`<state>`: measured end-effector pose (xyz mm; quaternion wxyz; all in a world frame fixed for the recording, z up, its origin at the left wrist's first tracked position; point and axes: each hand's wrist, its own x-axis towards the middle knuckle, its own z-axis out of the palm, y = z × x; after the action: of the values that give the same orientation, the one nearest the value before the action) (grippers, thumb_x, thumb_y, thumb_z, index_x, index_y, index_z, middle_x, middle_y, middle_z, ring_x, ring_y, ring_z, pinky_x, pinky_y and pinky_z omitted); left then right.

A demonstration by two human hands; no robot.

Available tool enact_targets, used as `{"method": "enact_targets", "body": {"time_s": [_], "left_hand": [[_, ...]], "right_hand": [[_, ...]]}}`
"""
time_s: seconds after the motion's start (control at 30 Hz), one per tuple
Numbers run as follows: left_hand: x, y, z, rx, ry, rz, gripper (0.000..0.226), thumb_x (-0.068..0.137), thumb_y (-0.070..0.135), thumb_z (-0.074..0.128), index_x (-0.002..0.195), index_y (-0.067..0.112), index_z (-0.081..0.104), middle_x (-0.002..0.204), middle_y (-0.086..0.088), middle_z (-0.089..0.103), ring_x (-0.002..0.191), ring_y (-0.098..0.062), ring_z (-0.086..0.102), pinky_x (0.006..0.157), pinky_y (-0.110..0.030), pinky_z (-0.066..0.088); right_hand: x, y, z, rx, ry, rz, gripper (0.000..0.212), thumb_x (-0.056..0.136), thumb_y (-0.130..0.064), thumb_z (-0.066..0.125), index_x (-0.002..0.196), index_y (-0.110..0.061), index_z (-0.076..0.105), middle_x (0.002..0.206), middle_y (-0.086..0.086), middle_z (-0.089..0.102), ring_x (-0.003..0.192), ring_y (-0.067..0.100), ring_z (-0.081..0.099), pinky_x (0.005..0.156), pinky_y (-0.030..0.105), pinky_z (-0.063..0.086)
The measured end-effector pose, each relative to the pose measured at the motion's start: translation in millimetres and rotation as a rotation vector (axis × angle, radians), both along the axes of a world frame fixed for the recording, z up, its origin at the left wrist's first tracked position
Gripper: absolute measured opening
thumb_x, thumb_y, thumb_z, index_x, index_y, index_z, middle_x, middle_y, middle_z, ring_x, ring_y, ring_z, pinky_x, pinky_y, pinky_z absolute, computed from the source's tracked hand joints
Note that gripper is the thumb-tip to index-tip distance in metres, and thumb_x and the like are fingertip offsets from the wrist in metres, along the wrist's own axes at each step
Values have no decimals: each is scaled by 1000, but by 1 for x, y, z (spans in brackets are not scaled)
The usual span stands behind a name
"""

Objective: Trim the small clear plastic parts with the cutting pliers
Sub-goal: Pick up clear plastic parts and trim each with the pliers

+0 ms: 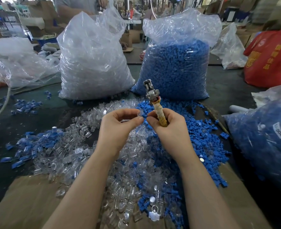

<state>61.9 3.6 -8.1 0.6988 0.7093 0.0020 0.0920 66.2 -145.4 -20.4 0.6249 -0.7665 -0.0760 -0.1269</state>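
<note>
My right hand (165, 128) grips the tape-wrapped handles of the cutting pliers (154, 103), whose metal jaws point up and away from me. My left hand (120, 124) is raised beside it, thumb and fingertips curled and pinching a small clear plastic part (139, 115) that is hard to make out. The fingertips of both hands nearly meet over a blue piece. Below them a heap of small clear plastic parts (90, 156) spreads over the table.
Loose blue parts (201, 139) lie heaped on the right. Two tall plastic bags stand behind: clear parts (93, 63) and blue parts (176, 66). Another blue-filled bag (265, 138) sits at the right, a red bag (268, 58) beyond. Cardboard (29, 200) covers the near edge. A person stands at the back.
</note>
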Motion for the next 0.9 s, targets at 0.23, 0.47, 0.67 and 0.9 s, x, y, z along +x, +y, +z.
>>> {"method": "enact_targets", "body": {"time_s": [0.23, 0.47, 0.67, 0.9], "left_hand": [[0, -2, 0, -31, -1, 10, 19, 76, 4, 80, 91, 15, 75, 87, -5, 76, 81, -15, 70, 76, -27, 55], [-1, -3, -2, -24, -36, 16, 16, 76, 6, 80, 88, 16, 77, 86, -2, 77, 84, -15, 73, 75, -24, 54], [0, -3, -3, -27, -49, 29, 16, 75, 5, 81, 89, 13, 77, 87, 0, 77, 84, -12, 73, 73, -18, 54], [1, -3, -3, -122, -5, 43, 16, 77, 3, 79, 88, 14, 75, 89, -10, 76, 89, -25, 72, 81, -32, 57]], "right_hand": [[1, 2, -2, -80, 12, -13, 10, 90, -28, 69, 83, -22, 65, 62, -12, 58, 59, 5, 48, 60, 31, 48], [0, 3, -3, -71, 20, -13, 13, 93, -27, 66, 82, -19, 64, 55, -15, 53, 51, 2, 41, 49, 18, 38], [0, 4, -3, -56, 51, -1, 15, 93, -28, 65, 83, -17, 63, 51, -16, 49, 47, 2, 38, 46, 17, 34], [-1, -1, 1, -74, 103, 37, 9, 94, -26, 64, 87, -20, 64, 77, 14, 63, 64, 11, 52, 60, 33, 48]]}}
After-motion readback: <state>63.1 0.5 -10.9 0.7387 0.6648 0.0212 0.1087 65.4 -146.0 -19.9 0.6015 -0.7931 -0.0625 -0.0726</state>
